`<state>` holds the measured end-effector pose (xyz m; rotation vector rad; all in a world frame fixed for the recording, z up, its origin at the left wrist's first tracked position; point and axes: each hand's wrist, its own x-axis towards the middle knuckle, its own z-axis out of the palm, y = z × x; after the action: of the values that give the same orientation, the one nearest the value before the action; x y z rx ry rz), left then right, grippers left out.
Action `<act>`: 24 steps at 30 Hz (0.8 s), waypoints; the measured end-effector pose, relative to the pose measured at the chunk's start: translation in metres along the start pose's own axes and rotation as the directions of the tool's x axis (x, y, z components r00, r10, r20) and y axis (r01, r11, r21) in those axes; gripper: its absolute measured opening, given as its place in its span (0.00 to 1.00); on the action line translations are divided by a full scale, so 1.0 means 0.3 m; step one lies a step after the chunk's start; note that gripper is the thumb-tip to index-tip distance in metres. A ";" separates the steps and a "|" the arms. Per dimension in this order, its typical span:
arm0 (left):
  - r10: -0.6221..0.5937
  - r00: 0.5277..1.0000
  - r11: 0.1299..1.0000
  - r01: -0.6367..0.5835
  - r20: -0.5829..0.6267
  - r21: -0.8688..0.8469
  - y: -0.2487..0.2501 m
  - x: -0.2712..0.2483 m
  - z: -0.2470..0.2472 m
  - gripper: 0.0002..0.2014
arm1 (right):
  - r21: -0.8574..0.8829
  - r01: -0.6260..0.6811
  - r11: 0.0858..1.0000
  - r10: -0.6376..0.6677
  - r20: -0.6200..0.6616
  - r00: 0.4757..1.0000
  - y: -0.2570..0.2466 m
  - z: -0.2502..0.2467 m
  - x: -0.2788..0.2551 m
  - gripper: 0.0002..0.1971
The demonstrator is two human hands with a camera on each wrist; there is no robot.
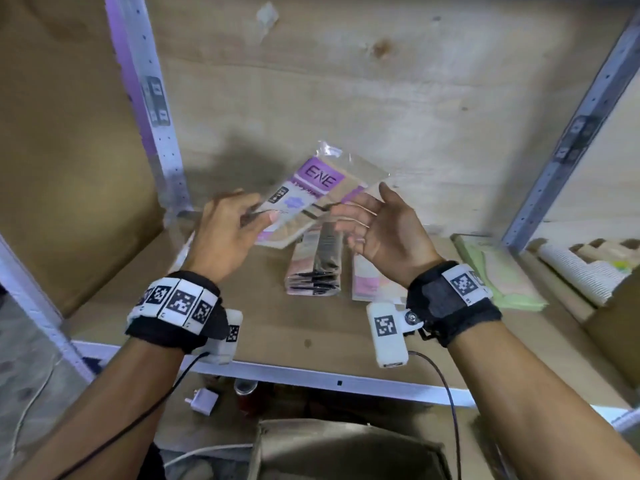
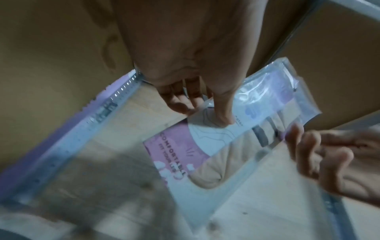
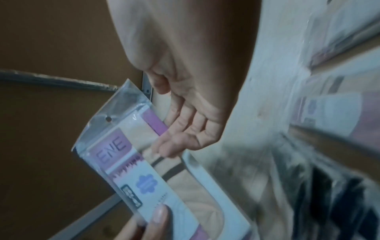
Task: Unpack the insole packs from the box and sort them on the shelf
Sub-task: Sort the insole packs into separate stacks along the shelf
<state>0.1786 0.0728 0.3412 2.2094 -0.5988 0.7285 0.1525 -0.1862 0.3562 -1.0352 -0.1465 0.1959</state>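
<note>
In the middle of the frame, the left hand (image 1: 227,233) pinches the insole pack (image 1: 313,195) above the shelf (image 1: 277,327). The right hand (image 1: 384,230) is beside it, palm up, fingers loose.

Item: white plug adapter (image 1: 204,400), on the floor beneath the front rail, at seven o'clock in the head view. Just beside it at its three o'clock, a small jar with a dark lid (image 1: 246,388), contents unclear. Item: white cable (image 1: 204,452), trailing across the floor at seven o'clock. Item: roll of white ribbed material (image 1: 581,271), lying at three o'clock beyond the right-hand upright, with pale block-shaped pieces (image 1: 602,249) just behind it at its twelve o'clock. Item: patch of torn tape or paper (image 1: 266,15), stuck to the back panel at twelve o'clock.
</note>
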 end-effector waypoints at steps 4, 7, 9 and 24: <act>-0.084 0.986 0.925 0.130 0.142 -0.358 0.098 0.011 0.123 0.10 | -0.441 0.056 0.896 -0.133 -0.146 0.980 0.017 -0.133 -0.068 0.10; -0.169 0.958 0.849 0.261 0.232 -0.460 0.144 -0.005 0.234 0.16 | -0.725 -0.005 0.689 -0.179 -0.177 0.968 0.053 -0.177 -0.113 0.11; -0.216 0.928 0.784 0.351 0.304 -0.513 0.159 -0.016 0.303 0.10 | -0.683 -0.015 0.730 -0.146 -0.177 0.973 0.078 -0.208 -0.134 0.19; -0.481 0.839 0.555 0.516 0.254 -0.653 0.096 0.106 0.403 0.19 | -0.539 -0.105 0.836 0.067 -0.089 0.994 0.059 -0.419 -0.168 0.09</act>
<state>0.2229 -0.0423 0.3060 1.5310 -0.1720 0.0874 0.1287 -0.2943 0.2763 -1.6197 -0.0951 0.2063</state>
